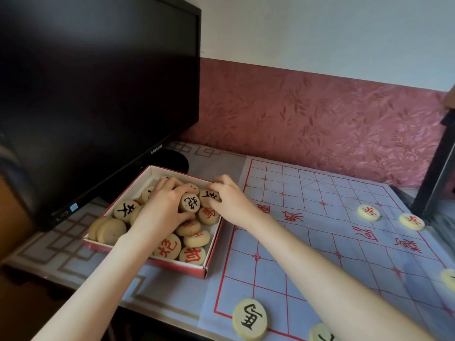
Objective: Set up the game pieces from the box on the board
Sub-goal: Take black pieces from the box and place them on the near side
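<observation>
A red-edged cardboard box sits left of the board, holding several round wooden pieces with red or black characters. My left hand is inside the box, thumb and fingers closed on a black-marked piece. At the box's far right corner, my right hand has its fingers curled around another black-marked piece. The blue paper board with red grid lines lies to the right. Two red-marked pieces rest near its right side, and a black-marked piece lies at its near left corner.
A black monitor stands behind and left of the box, its round base just beyond it. A dark upright object stands at the board's far right. More pieces show at the bottom edge and right edge. A red patterned wall is behind.
</observation>
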Available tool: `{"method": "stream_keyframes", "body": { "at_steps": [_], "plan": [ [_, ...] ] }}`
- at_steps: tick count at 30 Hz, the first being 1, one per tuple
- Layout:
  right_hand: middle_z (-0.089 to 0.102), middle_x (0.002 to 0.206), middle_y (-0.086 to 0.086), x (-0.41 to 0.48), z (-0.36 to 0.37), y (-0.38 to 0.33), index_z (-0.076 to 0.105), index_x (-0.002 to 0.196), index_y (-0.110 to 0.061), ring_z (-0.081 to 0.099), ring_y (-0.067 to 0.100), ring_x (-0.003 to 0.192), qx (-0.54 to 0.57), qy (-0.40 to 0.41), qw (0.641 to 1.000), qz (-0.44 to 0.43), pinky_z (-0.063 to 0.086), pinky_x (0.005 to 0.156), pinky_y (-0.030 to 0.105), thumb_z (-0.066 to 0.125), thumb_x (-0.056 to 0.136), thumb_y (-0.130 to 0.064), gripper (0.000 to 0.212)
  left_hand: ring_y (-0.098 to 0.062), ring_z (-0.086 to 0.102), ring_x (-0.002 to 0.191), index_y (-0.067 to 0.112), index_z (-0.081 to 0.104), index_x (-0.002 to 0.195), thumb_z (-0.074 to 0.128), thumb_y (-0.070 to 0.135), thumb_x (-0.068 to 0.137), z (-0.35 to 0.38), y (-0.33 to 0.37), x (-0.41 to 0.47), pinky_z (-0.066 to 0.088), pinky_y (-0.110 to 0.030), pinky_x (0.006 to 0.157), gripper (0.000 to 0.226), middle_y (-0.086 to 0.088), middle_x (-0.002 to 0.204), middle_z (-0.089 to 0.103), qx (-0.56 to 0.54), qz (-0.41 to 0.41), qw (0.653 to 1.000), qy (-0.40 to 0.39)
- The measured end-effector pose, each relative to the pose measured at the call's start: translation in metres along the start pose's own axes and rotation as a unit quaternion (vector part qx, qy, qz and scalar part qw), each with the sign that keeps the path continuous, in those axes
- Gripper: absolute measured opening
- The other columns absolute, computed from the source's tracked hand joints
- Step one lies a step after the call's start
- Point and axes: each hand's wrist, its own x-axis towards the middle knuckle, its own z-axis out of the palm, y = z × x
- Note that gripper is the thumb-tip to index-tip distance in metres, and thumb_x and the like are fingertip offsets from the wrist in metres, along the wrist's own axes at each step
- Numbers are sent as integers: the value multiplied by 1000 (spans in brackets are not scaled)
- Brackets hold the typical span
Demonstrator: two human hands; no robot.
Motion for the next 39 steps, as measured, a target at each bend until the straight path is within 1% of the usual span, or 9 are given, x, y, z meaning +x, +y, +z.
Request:
{"method": "stream_keyframes", "body": {
  "at_steps": [2, 6, 13, 20, 25, 28, 31, 34, 39],
  "plan": [
    [43, 123, 7, 0, -1, 0, 55, 128, -9, 49, 25, 112, 6, -4, 1000, -6, 42, 99, 39, 59, 90, -27, 43, -18, 38, 118, 24, 56, 122, 78, 25, 69, 0, 0, -1, 28, -22, 96, 57, 1, 117, 50, 1, -2, 1000, 1],
    [36, 128, 7, 0, -2, -1, 53, 128, -6, 39, 23, 124, 4, 0, 1000, -2, 38, 105, 33, 63, 84, -16, 46, -17, 39, 119, 24, 56, 121, 77, 24, 69, -4, 1, -3, 29, -24, 97, 56, 1, 118, 53, -11, -4, 1000, -1],
    [34, 118, 6, 2, -2, -3, 57, 115, 2, 43, 22, 112, 5, 10, 999, 42, 41, 99, 33, 65, 82, -20, 40, -15, 40, 117, 25, 56, 120, 78, 26, 68, -8, 4, -6, 26, -19, 92, 56, 2, 117, 52, -56, -12, 998, -13],
    [42, 116, 0, -15, -21, -8, 57, 116, -9, 50, 14, 105, 101, 45, 992, 55, 41, 83, 22, 70, 78, -24, 42, -12, 44, 110, 26, 60, 115, 81, 28, 65, -13, 8, -7, 27, -19, 87, 54, 10, 107, 53, -78, -9, 997, 8],
    [53, 109, -1, -40, -52, 11, 59, 109, -17, 49, 11, 104, 83, 61, 994, 47, 39, 79, 22, 73, 76, -31, 38, -6, 40, 105, 22, 61, 114, 82, 27, 65, -11, 27, -5, 29, -20, 88, 53, 13, 105, 51, -116, 2, 993, 13],
    [54, 108, -3, -60, -69, 27, 60, 109, -17, 50, 4, 95, 87, 69, 992, 62, 36, 69, 9, 75, 75, -30, 39, -10, 45, 107, 22, 62, 112, 81, 26, 66, -7, 39, -3, 31, -20, 88, 50, 9, 108, 57, -137, 16, 990, 8],
    [56, 111, -4, -84, -85, 47, 57, 116, -19, 50, -3, 86, 81, 70, 990, 88, 37, 67, 4, 75, 76, -29, 46, -12, 47, 105, 23, 62, 110, 81, 28, 66, 0, 55, -2, 35, -24, 90, 48, 6, 107, 61, -145, 34, 989, 0],
    [56, 113, -3, -114, -102, 71, 52, 124, -21, 51, 0, 90, 78, 64, 986, 129, 39, 74, 10, 73, 77, -29, 52, -13, 49, 100, 22, 62, 110, 80, 28, 67, 8, 77, -2, 35, -16, 83, 47, 5, 103, 62, -159, 54, 986, -14],
    [62, 108, -4, -168, -127, 117, 57, 116, -22, 57, 12, 98, 96, 59, 969, 218, 47, 89, 26, 76, 75, -26, 45, -8, 53, 91, 22, 61, 110, 78, 27, 69, 24, 110, -3, 35, -2, 73, 44, 5, 99, 61, -199, 71, 976, -58]
  ]
}}
